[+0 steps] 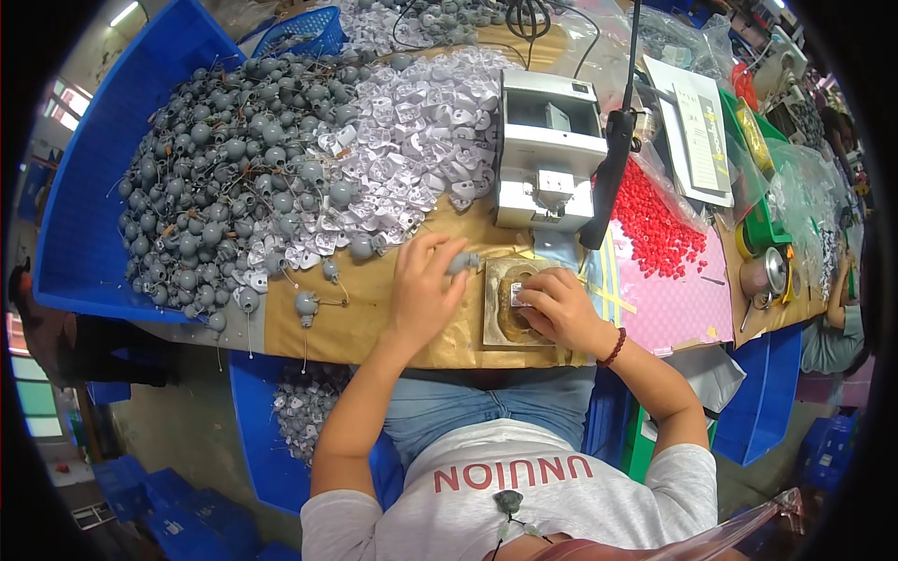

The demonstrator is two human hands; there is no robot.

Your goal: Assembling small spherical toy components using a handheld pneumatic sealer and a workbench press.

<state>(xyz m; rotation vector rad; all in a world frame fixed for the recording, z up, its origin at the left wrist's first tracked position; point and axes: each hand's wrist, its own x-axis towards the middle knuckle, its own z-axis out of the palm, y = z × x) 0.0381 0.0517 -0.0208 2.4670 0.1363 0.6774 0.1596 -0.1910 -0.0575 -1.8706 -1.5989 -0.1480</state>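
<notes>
My left hand (426,285) is over the paper-covered bench, its thumb and fingers curled around a small grey ball-shaped plastic part (463,263). To its right, my right hand (564,309) pinches a small white plastic piece (516,295) at the top of a square metal block fixture (496,323) with a brownish round centre. The fingers cover part of the fixture. Several loose grey ball parts, such as one with a thin wire (306,304), lie left of my left hand.
A heap of grey ball parts (201,187) spills from a blue bin (84,187) on the left, beside piled white plastic pieces (421,122). Behind the fixture stands a white machine (547,150). Red small parts (655,215) lie on a pink sheet (673,304), near a metal can (765,273).
</notes>
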